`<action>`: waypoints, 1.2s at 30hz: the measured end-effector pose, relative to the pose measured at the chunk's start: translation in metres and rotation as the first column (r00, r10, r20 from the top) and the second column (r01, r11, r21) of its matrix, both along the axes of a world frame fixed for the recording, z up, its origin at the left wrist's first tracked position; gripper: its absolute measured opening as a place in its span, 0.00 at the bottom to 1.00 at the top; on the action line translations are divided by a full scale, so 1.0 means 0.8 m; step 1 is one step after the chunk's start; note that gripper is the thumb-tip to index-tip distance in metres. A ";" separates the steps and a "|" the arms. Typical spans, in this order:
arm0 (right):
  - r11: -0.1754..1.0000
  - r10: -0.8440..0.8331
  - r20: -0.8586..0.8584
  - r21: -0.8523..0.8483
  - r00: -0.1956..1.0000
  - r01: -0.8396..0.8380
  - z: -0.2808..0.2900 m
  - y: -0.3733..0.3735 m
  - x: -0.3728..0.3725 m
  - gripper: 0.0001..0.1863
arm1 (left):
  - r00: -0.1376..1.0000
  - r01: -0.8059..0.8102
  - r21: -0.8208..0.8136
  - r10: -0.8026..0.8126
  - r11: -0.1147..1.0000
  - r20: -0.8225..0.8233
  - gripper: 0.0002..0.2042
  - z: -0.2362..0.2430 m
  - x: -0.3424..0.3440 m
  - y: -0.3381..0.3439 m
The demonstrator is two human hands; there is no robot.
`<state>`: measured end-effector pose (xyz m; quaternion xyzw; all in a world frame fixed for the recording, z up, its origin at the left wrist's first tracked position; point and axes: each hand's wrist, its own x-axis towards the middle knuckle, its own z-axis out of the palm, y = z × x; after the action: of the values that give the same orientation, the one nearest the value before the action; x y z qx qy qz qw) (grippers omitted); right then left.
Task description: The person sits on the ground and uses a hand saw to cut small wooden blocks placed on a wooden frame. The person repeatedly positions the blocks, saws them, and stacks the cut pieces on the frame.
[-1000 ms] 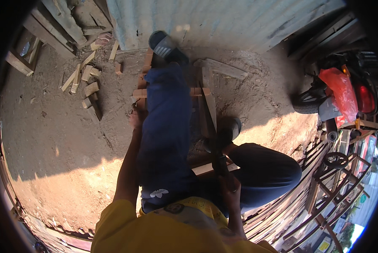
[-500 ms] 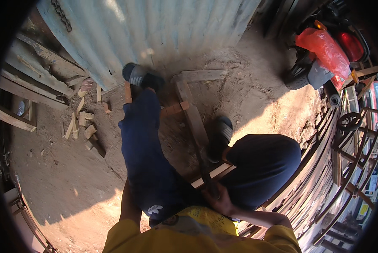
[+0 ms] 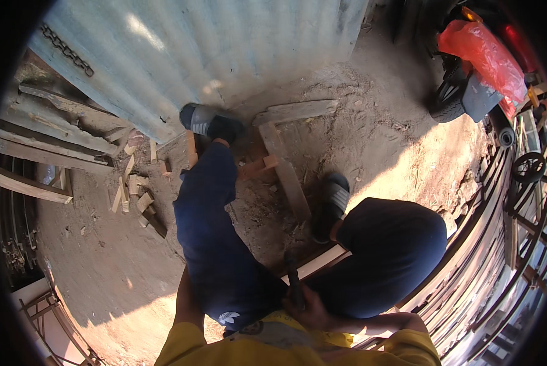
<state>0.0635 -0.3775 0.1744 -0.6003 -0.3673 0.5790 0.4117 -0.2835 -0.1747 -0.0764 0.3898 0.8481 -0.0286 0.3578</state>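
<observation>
My right hand (image 3: 310, 310) is closed around a dark-handled tool (image 3: 295, 288) held close in front of my yellow shirt, between my thighs. The tool points away from me and its far part is too dim to make out, so I cannot tell its kind. My left forearm (image 3: 189, 299) runs down beside my left thigh, and the left hand is hidden behind that leg. A pale board (image 3: 317, 262) lies just beyond my right hand. Between my sandalled feet are a wooden plank (image 3: 285, 171) and a reddish wood block (image 3: 260, 166) against it.
Offcuts (image 3: 140, 196) lie scattered on the dirt floor at left. A corrugated metal sheet (image 3: 212, 49) stands ahead. Long wood strips (image 3: 462, 244) are stacked at right. At the far right is a motorcycle with a red plastic bag (image 3: 484, 58). Another plank (image 3: 295, 111) lies farther ahead.
My right hand has shifted slightly left and toward me with the tool, whose handle now stands more upright. The view has turned a little; my feet stay about where they were.
</observation>
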 end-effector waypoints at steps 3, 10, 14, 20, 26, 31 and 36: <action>0.999 -0.024 -0.001 0.022 1.000 0.024 0.000 0.002 0.002 0.11 | 1.000 0.019 -0.018 -0.019 1.000 -0.010 0.18 0.001 -0.006 0.004; 0.999 -0.032 0.008 0.018 0.999 0.032 -0.001 0.004 0.000 0.11 | 0.999 0.043 -0.054 -0.043 0.998 -0.006 0.17 0.006 -0.010 0.009; 0.999 0.000 0.020 0.041 1.000 0.000 0.001 0.010 -0.003 0.11 | 0.999 0.035 -0.067 -0.036 0.997 -0.010 0.17 0.011 -0.024 0.005; 1.000 -0.019 0.019 -0.021 1.000 0.019 0.003 0.009 -0.003 0.11 | 0.997 0.073 -0.101 -0.073 0.992 0.004 0.17 0.006 -0.018 0.010; 0.998 0.054 0.008 -0.032 0.999 -0.053 -0.010 0.002 -0.003 0.12 | 0.997 0.082 -0.124 -0.081 0.989 0.006 0.16 0.011 -0.034 0.013; 0.998 0.036 -0.002 -0.043 0.999 -0.036 -0.012 -0.001 -0.002 0.13 | 0.988 0.157 -0.165 -0.156 0.974 0.020 0.16 0.035 -0.035 0.035; 0.999 -0.037 0.023 0.015 0.999 0.037 -0.004 0.003 -0.003 0.11 | 0.931 0.334 -0.043 -0.323 0.941 0.168 0.16 0.185 0.012 0.118</action>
<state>0.0609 -0.3753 0.1713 -0.6106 -0.3650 0.5616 0.4226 -0.2741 -0.0805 0.0716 0.5142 0.7381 -0.0871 0.4280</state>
